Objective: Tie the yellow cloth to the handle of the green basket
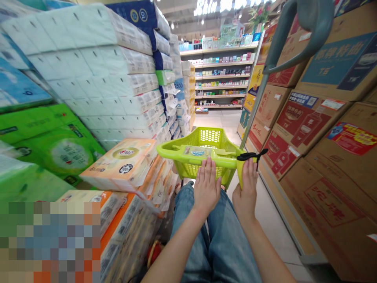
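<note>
A lime-green shopping cart (210,135) with a perforated basket stands just in front of my knees. My left hand (207,184) lies palm down over the near handle bar, its fingers stretched out towards a label panel (198,151) on the cart. At the bar's right end, my right hand (248,182) has its fingers together against a narrow yellow piece (240,173), thumb on the near side. A black strap (251,156) lies across the top of that piece, by the fingertips. Whether the yellow piece belongs to the cart, I cannot tell.
Stacked tissue packs (88,67) rise on the left, with orange packs (123,157) jutting close to the cart. Cardboard cartons (318,125) line the right side. A grey metal pole with a looped handle (266,72) leans there. Stocked shelves (222,74) stand at the aisle's far end.
</note>
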Available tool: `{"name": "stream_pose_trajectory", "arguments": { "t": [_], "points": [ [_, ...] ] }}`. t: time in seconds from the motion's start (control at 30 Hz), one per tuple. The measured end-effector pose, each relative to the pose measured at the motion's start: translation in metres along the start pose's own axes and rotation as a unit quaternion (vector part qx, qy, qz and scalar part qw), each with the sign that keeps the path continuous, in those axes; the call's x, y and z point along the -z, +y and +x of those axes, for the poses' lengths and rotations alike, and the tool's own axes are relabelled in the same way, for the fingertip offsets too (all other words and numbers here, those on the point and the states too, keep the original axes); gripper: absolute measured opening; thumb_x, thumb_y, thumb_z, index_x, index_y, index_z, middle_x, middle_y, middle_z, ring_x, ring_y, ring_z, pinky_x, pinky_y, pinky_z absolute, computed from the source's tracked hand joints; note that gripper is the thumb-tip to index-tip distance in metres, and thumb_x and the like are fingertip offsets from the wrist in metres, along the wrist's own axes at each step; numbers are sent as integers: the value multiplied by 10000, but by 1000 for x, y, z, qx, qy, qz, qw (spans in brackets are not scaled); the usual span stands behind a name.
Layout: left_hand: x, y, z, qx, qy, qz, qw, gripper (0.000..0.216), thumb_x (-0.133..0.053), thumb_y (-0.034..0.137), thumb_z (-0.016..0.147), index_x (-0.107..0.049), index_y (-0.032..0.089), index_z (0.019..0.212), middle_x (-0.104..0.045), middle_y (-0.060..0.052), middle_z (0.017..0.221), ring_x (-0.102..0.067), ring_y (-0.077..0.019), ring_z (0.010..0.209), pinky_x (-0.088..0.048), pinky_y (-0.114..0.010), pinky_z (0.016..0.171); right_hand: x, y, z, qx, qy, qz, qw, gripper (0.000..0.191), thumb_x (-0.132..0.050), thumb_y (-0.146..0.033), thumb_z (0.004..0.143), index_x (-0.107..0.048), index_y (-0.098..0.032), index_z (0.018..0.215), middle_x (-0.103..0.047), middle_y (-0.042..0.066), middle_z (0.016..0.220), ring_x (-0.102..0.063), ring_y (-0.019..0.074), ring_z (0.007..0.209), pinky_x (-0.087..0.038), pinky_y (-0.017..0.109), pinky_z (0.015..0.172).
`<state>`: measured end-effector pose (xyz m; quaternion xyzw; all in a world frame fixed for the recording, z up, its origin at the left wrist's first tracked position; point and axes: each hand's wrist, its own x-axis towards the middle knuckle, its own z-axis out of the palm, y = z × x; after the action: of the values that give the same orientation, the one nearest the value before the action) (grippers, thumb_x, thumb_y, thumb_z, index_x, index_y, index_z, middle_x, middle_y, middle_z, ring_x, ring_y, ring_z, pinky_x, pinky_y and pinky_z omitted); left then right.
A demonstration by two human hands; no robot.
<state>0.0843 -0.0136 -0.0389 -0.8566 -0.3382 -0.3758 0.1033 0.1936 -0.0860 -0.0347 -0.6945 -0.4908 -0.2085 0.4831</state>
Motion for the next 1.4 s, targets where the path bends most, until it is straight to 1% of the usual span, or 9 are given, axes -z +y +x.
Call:
{"name": "stream_pose_trajectory", "arguments": {
  "t": [0.2,0.27,0.4,0.57,0.67,0.83,1.07,1.23,1.4],
  "points": [
    [-1,-5,-2,-22,-12,22,999,609,-377,179,974,-206,85,1551,-217,-154,1633,-116,-284,1522,-379,-469,1158,-25,-31,-11,86,-70,-84,990,674,-340,-141,976,-82,-252,1589,-331,104,1602,-155,218,1527,-135,570,1222],
    [-1,-5,-2,-23,-12,20,999,620,-385,169,963,-206,74,1549,-214,-162,1633,-113,-286,1523,-376,-473,1161,-24,-31,-11,99,-73,-87,989,663,-335,-147,986,-76,-244,1589,-345,109,1596,-172,208,1523,-143,551,1225],
    [-2,-3,-1,-13,-9,3,1000,658,-417,275,985,-169,54,1553,-246,-187,1618,-137,-282,1522,-346,-476,1178,-11,-14,-9,123,-61,-78,988,678,-343,-108,977,-86,-248,1588,-396,102,1571,-174,174,1521,-156,508,1233],
    [-2,-2,0,-8,0,-3,1000,688,-401,352,1010,-109,67,1564,-247,-187,1616,-138,-276,1522,-344,-478,1177,6,12,-5,86,-30,-41,995,754,-290,-10,903,-112,-277,1585,-310,77,1615,-136,196,1528,-175,551,1222],
    [-1,-1,0,-6,-2,-2,1000,703,-399,374,1012,-93,69,1567,-253,-186,1614,-136,-279,1521,-339,-480,1179,12,17,-1,46,-20,0,999,814,-290,16,844,-122,-275,1585,-245,62,1639,-138,210,1527,-192,563,1216],
    [-1,0,0,-4,0,-5,1000,704,-404,353,1008,-91,58,1565,-260,-192,1612,-129,-278,1522,-326,-473,1188,5,3,-4,14,-12,18,1000,775,-285,-15,877,-100,-268,1586,-196,70,1651,-115,219,1530,-186,584,1209],
    [-4,-4,0,-13,-7,-27,1000,671,-362,194,978,-68,64,1567,-253,-196,1612,-137,-281,1517,-349,-501,1173,-22,-26,-13,88,-62,-44,993,692,-377,-138,983,-64,-270,1586,-355,98,1590,-148,195,1526,-164,567,1222],
    [-5,-3,0,-8,1,-33,999,688,-403,223,977,-85,62,1566,-238,-195,1617,-110,-276,1523,-332,-485,1182,-3,-4,-5,115,-55,-37,991,714,-317,-40,940,-121,-282,1583,-384,77,1579,-177,183,1520,-168,543,1229],
    [-7,-1,0,-7,6,-33,999,692,-404,230,982,-74,66,1567,-239,-191,1618,-99,-268,1525,-326,-475,1184,18,19,10,47,-25,7,999,825,-288,23,831,-122,-266,1585,-235,55,1643,-148,198,1524,-206,527,1223]
  ]
}}
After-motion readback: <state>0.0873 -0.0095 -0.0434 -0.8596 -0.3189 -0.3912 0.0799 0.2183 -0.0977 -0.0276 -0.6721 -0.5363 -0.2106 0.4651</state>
